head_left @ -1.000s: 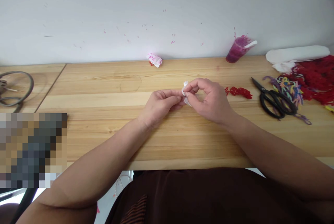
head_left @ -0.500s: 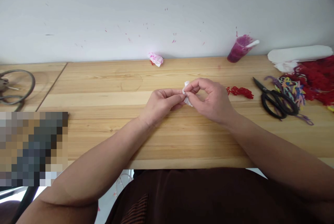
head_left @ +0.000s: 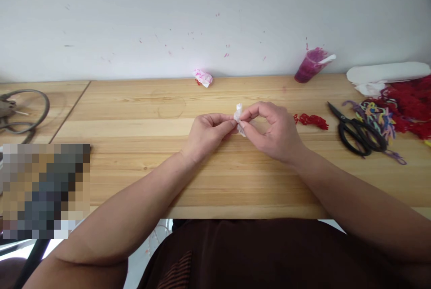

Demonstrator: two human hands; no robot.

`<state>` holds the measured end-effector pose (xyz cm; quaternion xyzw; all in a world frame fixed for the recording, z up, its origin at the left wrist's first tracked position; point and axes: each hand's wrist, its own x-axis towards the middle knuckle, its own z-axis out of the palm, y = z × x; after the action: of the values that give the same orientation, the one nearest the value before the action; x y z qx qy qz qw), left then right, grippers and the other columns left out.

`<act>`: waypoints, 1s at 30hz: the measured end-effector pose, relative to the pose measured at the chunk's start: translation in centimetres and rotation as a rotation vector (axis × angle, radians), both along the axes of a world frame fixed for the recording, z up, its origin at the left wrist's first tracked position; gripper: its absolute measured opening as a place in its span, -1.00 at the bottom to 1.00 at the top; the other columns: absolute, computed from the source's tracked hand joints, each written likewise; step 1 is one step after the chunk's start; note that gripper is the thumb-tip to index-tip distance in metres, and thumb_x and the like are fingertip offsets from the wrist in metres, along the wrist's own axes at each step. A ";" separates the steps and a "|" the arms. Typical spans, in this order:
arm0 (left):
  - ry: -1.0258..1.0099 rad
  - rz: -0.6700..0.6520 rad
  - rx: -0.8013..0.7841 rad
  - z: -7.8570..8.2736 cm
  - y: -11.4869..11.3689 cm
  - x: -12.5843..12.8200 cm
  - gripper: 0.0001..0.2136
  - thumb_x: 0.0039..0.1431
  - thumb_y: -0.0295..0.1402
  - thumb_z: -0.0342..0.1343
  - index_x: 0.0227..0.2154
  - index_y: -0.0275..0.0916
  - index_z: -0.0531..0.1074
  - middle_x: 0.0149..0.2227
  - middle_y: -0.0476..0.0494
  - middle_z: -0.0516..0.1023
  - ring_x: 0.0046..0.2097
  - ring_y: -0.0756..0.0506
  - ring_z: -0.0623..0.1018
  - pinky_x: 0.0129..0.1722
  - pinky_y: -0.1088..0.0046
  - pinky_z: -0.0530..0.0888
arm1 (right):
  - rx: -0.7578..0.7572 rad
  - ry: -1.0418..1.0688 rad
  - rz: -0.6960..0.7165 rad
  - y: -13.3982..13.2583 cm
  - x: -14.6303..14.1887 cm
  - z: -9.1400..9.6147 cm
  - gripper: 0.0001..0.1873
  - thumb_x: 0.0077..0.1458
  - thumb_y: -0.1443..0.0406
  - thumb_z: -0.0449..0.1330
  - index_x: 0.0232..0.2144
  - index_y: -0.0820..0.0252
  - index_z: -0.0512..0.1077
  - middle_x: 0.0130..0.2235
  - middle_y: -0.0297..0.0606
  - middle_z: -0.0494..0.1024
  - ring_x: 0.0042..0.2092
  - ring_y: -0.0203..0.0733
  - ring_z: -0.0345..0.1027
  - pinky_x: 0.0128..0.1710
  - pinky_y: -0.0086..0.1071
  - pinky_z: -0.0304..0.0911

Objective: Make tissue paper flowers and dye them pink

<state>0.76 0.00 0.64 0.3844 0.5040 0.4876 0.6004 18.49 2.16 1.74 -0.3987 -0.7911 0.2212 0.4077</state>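
While paper (head_left: 239, 111) sits pinched, scissors (head_left: 354, 132) lie apart.

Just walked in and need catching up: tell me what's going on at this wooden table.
A seated person pinches a small white crumpled scrap between the fingertips of the left hand and the right hand, over the light wooden table. To its right lie a small red yarn bundle and black-handled scissors. A pink-stained plastic cup stands by the wall.

white paper scrap (head_left: 239, 113), black scissors (head_left: 355, 132), red yarn (head_left: 311, 120), magenta cup (head_left: 311, 65), pale wood table (head_left: 141, 109), multicoloured threads (head_left: 373, 113)
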 end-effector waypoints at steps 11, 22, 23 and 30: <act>0.171 -0.010 0.093 -0.2 -0.2 -0.1 -0.83 0.04 -0.26 0.39 -0.35 -0.24 0.70 -0.31 -0.12 0.72 -0.32 -0.04 0.61 -0.27 0.47 0.49 | 0.044 -0.067 -0.059 0.0 -0.1 -0.3 -0.90 0.07 0.37 0.27 -0.42 0.06 0.44 -0.36 -0.34 0.63 -0.24 -0.07 0.48 -0.08 -0.11 0.23; 0.082 0.016 0.078 0.1 0.0 -0.1 -0.83 -0.03 -0.31 0.42 -0.37 -0.26 0.66 -0.35 -0.11 0.71 -0.35 -0.02 0.60 -0.29 0.49 0.50 | -0.057 -0.001 -0.031 0.0 0.0 0.3 -0.87 0.07 0.27 0.32 -0.41 0.08 0.41 -0.33 -0.29 0.60 -0.25 -0.09 0.46 -0.14 -0.16 0.31; 0.135 0.005 0.117 0.0 -0.1 -0.1 -0.84 -0.01 -0.32 0.41 -0.35 -0.26 0.66 -0.33 -0.12 0.71 -0.31 -0.04 0.62 -0.25 0.47 0.52 | -0.057 -0.004 -0.041 0.0 -0.1 0.3 -0.84 0.07 0.24 0.34 -0.40 0.08 0.41 -0.33 -0.28 0.60 -0.24 -0.08 0.47 -0.13 -0.15 0.31; 0.055 0.003 0.054 -0.2 -0.1 0.1 -0.81 0.01 -0.27 0.39 -0.36 -0.28 0.62 -0.38 -0.11 0.67 -0.35 -0.03 0.60 -0.27 0.44 0.52 | -0.103 0.033 -0.073 0.6 0.1 -0.4 -0.89 0.08 0.33 0.26 -0.46 0.09 0.40 -0.41 -0.35 0.56 -0.31 -0.16 0.43 -0.20 -0.24 0.31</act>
<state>0.81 -0.10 0.48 0.4130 0.5075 0.4912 0.5749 18.60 2.76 1.36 -0.4439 -0.7570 0.2531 0.4073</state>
